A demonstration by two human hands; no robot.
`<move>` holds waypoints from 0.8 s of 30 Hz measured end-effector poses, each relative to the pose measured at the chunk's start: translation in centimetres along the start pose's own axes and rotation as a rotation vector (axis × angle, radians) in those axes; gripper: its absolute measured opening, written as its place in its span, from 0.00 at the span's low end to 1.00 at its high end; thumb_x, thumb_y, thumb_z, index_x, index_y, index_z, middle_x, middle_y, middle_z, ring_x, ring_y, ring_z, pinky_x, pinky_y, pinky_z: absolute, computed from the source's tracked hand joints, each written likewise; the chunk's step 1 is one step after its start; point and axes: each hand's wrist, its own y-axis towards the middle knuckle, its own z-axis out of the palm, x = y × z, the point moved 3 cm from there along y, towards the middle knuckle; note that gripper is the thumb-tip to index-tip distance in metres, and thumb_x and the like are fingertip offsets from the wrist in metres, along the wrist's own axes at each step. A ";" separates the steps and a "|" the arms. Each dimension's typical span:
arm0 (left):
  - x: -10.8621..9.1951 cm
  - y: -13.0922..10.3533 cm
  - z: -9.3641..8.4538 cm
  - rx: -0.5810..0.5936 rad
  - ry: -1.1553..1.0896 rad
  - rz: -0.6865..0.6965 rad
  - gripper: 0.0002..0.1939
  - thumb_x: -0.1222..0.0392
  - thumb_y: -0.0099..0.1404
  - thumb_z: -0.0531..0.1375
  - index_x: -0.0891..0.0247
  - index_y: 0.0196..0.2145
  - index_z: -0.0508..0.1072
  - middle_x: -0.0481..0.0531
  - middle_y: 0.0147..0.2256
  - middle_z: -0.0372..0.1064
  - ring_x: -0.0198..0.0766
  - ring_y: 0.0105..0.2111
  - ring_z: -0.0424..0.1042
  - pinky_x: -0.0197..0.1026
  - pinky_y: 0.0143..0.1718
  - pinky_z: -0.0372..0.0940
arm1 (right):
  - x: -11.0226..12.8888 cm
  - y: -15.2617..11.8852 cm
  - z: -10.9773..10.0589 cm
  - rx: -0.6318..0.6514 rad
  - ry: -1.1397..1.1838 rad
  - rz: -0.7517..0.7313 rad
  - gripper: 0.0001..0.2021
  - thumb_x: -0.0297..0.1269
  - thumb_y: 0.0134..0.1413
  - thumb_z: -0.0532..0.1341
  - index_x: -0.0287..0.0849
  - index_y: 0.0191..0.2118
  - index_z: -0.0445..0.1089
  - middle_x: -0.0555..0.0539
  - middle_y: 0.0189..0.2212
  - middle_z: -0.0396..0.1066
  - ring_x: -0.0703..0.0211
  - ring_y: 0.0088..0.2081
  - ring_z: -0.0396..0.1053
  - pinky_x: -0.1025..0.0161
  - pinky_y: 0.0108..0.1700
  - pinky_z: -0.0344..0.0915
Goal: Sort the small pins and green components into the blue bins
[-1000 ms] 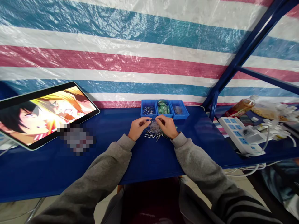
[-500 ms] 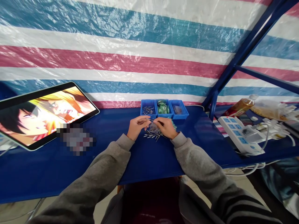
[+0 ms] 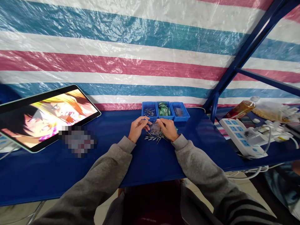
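My left hand [image 3: 137, 128] is closed, thumb and forefinger pinching a small thin metal piece [image 3: 146, 118]. To its right, my right hand [image 3: 168, 128] has its fingers pressed together at the edge of a small clear plastic bag [image 3: 155, 128]. Below and between both hands lies a loose pile of slim metal pieces [image 3: 153, 137], partly covered by the bag and my right hand. Just beyond stand three blue bins: the left bin [image 3: 145, 104] has similar metal pieces, the middle bin [image 3: 165, 118] green packets, the right bin [image 3: 181, 119] clear plastic bags.
A tablet [image 3: 50, 117] playing a cartoon leans at the left of the blue table [image 3: 150, 165]. At the right are a white power strip [image 3: 241, 137] with plugs and cables, a drink bottle [image 3: 242, 107] and a blue metal frame [image 3: 232, 72]. A striped sheet [image 3: 140, 65] hangs behind.
My hands have moved apart slightly. The thin metal piece that lay between both hands' fingertips is now at my left fingertips alone. The view has shifted a little.
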 end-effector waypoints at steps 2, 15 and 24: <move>-0.2 0.0 -0.2 0.000 0.196 0.088 0.19 0.47 0.63 0.60 0.65 0.43 0.75 0.51 0.27 0.70 0.33 0.21 0.65 0.36 0.23 0.62 | 0.0 0.0 -0.3 -0.039 0.009 0.018 0.25 0.49 0.66 0.47 0.40 0.28 0.71 0.50 0.18 0.65 0.62 0.23 0.65 0.65 0.31 0.58; -1.1 -0.6 -0.5 -0.167 0.618 0.420 0.13 0.50 0.63 0.61 0.63 0.30 0.76 0.49 0.27 0.73 0.33 0.25 0.69 0.35 0.30 0.66 | 0.1 0.1 -0.6 -0.083 0.006 0.017 0.20 0.45 0.65 0.50 0.41 0.30 0.73 0.49 0.20 0.69 0.61 0.24 0.67 0.65 0.31 0.59; -0.7 -0.7 -0.5 -0.110 0.513 0.362 0.14 0.51 0.66 0.57 0.63 0.36 0.78 0.52 0.31 0.76 0.36 0.26 0.73 0.37 0.31 0.70 | 0.2 0.0 0.0 -0.012 0.052 -0.056 0.15 0.44 0.63 0.55 0.42 0.35 0.74 0.47 0.27 0.74 0.59 0.28 0.70 0.64 0.33 0.63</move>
